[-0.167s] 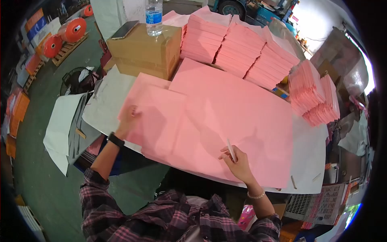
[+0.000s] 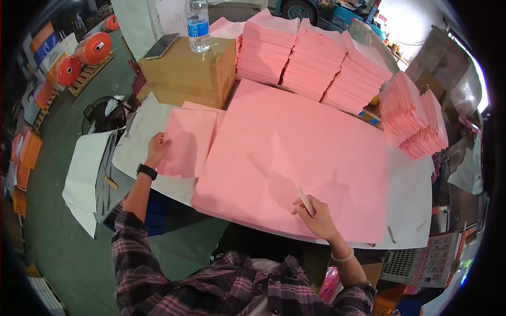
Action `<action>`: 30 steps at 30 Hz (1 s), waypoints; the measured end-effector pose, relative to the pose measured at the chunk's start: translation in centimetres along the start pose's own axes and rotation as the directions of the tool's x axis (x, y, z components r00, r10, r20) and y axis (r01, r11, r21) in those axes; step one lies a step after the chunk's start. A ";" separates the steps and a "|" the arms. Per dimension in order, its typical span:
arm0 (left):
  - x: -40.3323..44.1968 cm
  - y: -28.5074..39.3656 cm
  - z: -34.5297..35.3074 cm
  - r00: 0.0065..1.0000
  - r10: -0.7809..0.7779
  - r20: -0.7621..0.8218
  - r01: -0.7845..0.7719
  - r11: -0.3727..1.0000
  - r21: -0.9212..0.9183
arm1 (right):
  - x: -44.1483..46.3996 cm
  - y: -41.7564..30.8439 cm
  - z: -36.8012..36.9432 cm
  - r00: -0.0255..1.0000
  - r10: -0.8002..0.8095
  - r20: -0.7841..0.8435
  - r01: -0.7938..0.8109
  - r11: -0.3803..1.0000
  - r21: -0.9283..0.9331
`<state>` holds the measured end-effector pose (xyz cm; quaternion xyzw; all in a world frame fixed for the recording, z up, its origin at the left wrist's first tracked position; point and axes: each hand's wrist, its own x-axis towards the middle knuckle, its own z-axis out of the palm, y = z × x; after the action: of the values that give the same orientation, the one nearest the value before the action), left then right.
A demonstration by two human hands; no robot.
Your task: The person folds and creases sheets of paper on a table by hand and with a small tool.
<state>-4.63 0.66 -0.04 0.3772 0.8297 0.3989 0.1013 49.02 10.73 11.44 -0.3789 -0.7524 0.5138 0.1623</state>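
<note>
My left hand [image 2: 156,152] is at the left edge of a folded pink sheet [image 2: 185,141], its fingers closed on that edge. This sheet lies left of a wide stack of flat pink sheets [image 2: 295,152], on top of another pink piece that shows along its upper and right sides. Over the front part of the wide stack, my right hand [image 2: 318,217] grips a slim white flat stick [image 2: 306,201] between thumb and fingers. The stick points up and away from me.
A cardboard box [image 2: 184,71] at the back left carries a phone [image 2: 162,46] and a water bottle [image 2: 198,29]. Tall piles of folded pink sheets [image 2: 316,58] stand behind, with more folded bundles [image 2: 406,113] at the right. A small stick [image 2: 391,234] lies near the table's front right.
My left hand has moved left with the folded pink sheet, which has come off the wide stack onto the left side. My right hand still holds the white stick over the stack.
</note>
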 end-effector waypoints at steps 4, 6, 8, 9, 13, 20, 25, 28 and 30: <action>3.0 -0.2 0.1 0.997 0.069 0.025 -0.069 0.998 0.001 | -0.1 0.6 -0.3 1.000 -0.008 0.005 0.008 1.000 -0.012; 3.0 0.3 0.5 0.995 0.087 0.048 -0.088 0.996 0.009 | -0.4 1.1 -0.5 1.000 -0.012 -0.001 0.012 1.000 0.013; 3.2 0.8 0.9 0.995 0.085 0.059 -0.085 0.996 0.002 | -0.6 1.3 -0.9 1.000 0.001 -0.010 -0.001 1.000 0.027; 3.2 1.1 1.0 0.995 0.080 0.067 -0.080 0.997 -0.003 | -0.8 1.4 -1.0 1.000 0.013 -0.016 -0.012 0.999 0.040; 3.9 0.6 1.8 0.996 0.070 0.049 -0.068 0.997 -0.031 | -1.2 1.6 -0.9 0.999 0.041 -0.034 -0.040 0.999 0.028; 6.8 -4.6 2.5 0.953 0.301 -0.028 -0.294 0.943 0.154 | -3.1 3.8 -1.6 0.981 0.041 -0.189 -0.049 0.998 -0.035; 1.1 6.7 2.9 0.784 0.604 -0.140 -0.506 0.754 0.419 | -8.8 5.2 -0.7 0.765 0.045 -0.643 0.016 0.996 0.089; -4.6 16.8 5.2 0.724 0.684 -0.088 -0.619 0.701 0.354 | -13.2 8.8 -2.0 0.409 0.074 -0.909 -0.081 0.996 0.044; -10.4 22.2 7.0 0.725 0.687 0.036 -0.669 0.691 0.273 | -15.4 10.8 -2.0 0.227 0.091 -0.970 -0.135 0.989 0.061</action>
<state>17.96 6.24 10.37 0.6526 0.6805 0.3053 -0.1337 64.83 2.74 4.80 -0.6712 -0.4708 0.1665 0.5478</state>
